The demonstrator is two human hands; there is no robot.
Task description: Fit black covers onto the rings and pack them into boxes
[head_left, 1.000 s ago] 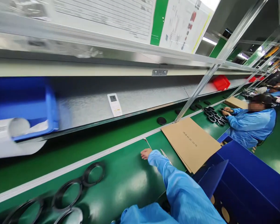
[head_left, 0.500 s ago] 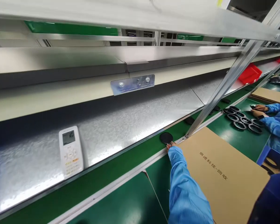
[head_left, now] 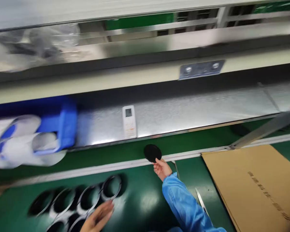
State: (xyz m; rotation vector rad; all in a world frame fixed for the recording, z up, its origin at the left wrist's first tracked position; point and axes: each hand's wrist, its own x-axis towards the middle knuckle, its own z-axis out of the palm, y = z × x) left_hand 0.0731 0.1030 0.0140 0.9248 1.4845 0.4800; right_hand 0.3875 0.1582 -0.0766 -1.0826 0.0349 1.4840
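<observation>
Head view, the only one. The right hand (head_left: 162,168), in a blue sleeve, is reaching up from the lower middle of the frame. Its thumb and fingertips are closing in a pinch on the lower edge of a black disc (head_left: 152,152). The disc is sitting at the centre of the frame, over the green belt (head_left: 106,150) just above the white rail (head_left: 87,170). Whether it is clear of the belt cannot be told.

The left hand (head_left: 99,219) is hovering at the bottom edge, left of centre. Its fingers are spread loosely and holding nothing. It is just beside a row of black rings (head_left: 111,187) on the green bench (head_left: 140,199); blur is hiding any contact.

A remote control (head_left: 129,121) is lying on the metal shelf above the disc, a blue bin (head_left: 62,125) is at mid left, and a cardboard sheet (head_left: 251,180) is at lower right.

Judgement: the step in hand is taking the disc off the belt. The next move calls for a firm pinch on the thin edge and clearance over the rail.
</observation>
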